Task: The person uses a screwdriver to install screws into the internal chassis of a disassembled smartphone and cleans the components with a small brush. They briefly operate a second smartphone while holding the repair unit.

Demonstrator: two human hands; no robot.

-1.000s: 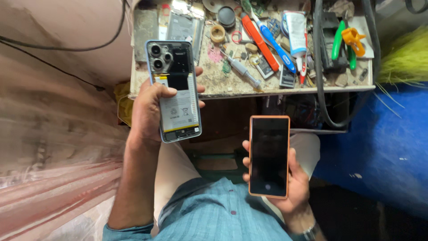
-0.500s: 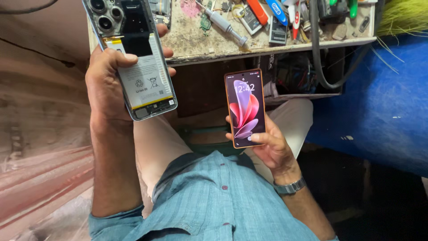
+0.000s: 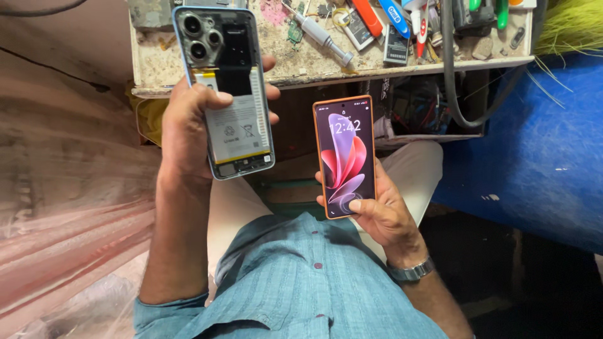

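Observation:
My left hand (image 3: pixel 188 132) holds up a phone with its back cover off (image 3: pixel 226 94), so the camera lenses at the top and the white battery below are bare. My right hand (image 3: pixel 383 213) grips a second phone in an orange case (image 3: pixel 345 154) lower down, over my lap. Its screen is lit with a red and purple wallpaper, and my thumb rests on the bottom of the screen. A metal watch sits on my right wrist.
A worn small workbench (image 3: pixel 301 66) stands ahead, littered with a screwdriver (image 3: pixel 320 34), phone batteries, an orange-handled tool and blue-handled tools. A thick grey cable (image 3: pixel 452 81) hangs over its edge. A blue sheet (image 3: pixel 540 144) lies to the right and pinkish cloth (image 3: pixel 63 188) to the left.
The orange-cased phone's screen went from dark to lit. The view tilted down, so the bench slid up the picture. Both hands kept hold of their phones.

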